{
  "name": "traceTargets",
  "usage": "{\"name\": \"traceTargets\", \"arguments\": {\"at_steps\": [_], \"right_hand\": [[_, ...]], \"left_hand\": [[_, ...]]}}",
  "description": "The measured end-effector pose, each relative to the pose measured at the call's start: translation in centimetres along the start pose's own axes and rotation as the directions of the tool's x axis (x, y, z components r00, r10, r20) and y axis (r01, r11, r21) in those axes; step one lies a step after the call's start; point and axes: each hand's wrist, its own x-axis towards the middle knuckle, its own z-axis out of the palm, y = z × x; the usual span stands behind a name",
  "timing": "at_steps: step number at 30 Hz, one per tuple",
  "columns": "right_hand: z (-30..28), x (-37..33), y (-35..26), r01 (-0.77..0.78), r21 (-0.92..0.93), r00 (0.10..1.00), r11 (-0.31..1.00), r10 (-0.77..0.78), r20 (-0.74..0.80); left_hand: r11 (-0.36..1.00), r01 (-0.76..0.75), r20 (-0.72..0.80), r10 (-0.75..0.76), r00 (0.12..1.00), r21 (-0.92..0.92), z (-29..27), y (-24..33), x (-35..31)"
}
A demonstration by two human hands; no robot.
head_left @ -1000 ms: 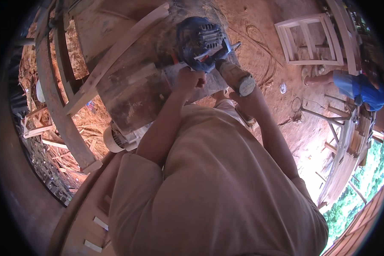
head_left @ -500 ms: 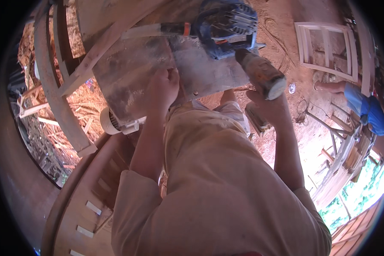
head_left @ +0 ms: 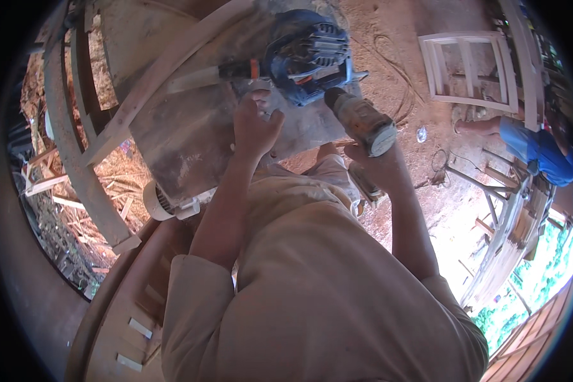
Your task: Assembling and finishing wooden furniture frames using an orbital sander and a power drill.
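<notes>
Dusty tan, black-nosed power drill [head_left: 368, 127] sits gripped in your right hand [head_left: 377, 165], by the flat brown bench [head_left: 184, 137]; your left hand [head_left: 258, 126], apart, has uncurled nearer the blue-and-black ribbed power tool [head_left: 309, 54], seemingly free.

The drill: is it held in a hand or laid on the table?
Held: the right hand curls beneath the drill, its grip hidden.

Dusty worktable [head_left: 188, 140], blue power tool [head_left: 312, 54] atop, apparently wooden strip [head_left: 162, 73]

Right hand [head_left: 377, 167] holding drill [head_left: 363, 122], left hand [head_left: 257, 127] near blue tool [head_left: 309, 57]
</notes>
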Motion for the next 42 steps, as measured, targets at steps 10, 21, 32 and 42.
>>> {"name": "traceTargets", "arguments": {"at_steps": [10,21,32,42], "right_hand": [[-0.3,-1.0,-0.9,0.028,0.026,1.000,0.999,-0.028,-0.007],[-0.2,-0.2,-2.6,0.110,-0.152,0.992,0.982,-0.100,0.075],[-0.2,0.4,-1.2,-0.019,-0.093,1.000,0.996,0.019,-0.006],[-0.8,1.1,-1.4,-0.199,-0.115,0.979,0.973,0.203,0.019]], "left_hand": [[0.378,0.546,0.386,-0.422,0.820,-0.748,3.1,4.9,3.6],[0.330,0.549,0.417,-0.392,0.820,-0.768,4.1,4.7,3.5],[0.356,0.526,0.390,-0.388,0.835,-0.773,4.6,4.7,3.2],[0.379,0.465,0.311,-0.400,0.862,-0.800,5.4,5.5,2.8]]}}
